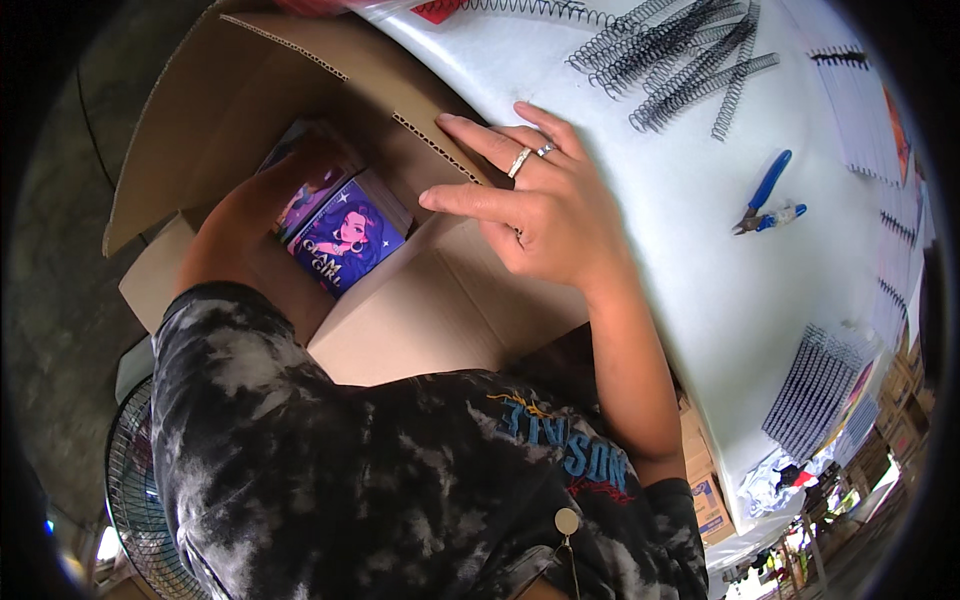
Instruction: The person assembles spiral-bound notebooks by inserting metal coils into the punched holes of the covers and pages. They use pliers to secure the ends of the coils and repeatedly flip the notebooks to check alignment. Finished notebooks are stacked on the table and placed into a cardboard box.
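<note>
My left arm reaches down into an open cardboard box [410, 290]. In its shadow my left hand [318, 165] is at the stacked notebooks, its fingers mostly hidden. A notebook with a purple cover [355, 235], printed with a cartoon figure with long hair, lies on top inside the box. Part of another colourful cover [298, 208] shows beside it, under my forearm. My right hand [540, 195], with rings on two fingers, is spread with nothing in it. Its fingers extend over the box's right edge, beside the white table.
Several loose black spiral coils [690, 60] lie across the white table [660, 230]. Blue-handled cutters [768, 195] rest nearer the middle. Spiral-bound stacks [885, 200] line the right side, with a bundle of coils [815, 385] below them. A fan [130, 490] stands at lower left.
</note>
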The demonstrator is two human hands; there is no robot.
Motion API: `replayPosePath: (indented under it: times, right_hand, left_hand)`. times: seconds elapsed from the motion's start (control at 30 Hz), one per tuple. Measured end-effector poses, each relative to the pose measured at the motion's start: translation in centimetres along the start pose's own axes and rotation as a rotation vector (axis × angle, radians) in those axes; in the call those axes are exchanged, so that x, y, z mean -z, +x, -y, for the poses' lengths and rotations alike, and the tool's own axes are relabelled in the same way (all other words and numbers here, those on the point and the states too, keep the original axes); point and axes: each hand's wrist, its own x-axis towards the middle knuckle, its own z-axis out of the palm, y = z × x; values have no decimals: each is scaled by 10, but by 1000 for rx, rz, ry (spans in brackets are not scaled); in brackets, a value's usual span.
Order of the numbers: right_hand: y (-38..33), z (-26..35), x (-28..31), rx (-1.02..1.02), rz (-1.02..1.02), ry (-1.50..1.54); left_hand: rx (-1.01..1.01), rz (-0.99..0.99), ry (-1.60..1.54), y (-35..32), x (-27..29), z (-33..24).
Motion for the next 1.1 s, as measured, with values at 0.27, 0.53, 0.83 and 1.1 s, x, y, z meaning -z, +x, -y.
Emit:
replayPosePath:
  times: [0.27,0.53,0.83,1.1]
  right_hand:
    - [-1,0,-3,-5,-43,7]
    - [-1,1,-4,-35,-24,10]
    - [2,5,-4,-47,-25,77]
    - [4,2,-4,-46,-92,-16]
  left_hand:
    - [-68,50,37,21,19,-5]
    - [-150,50,45,-7,27,-2]
    - [-108,-57,26,-12,38,-22]
    - [-108,-141,69,-2,68,-20]
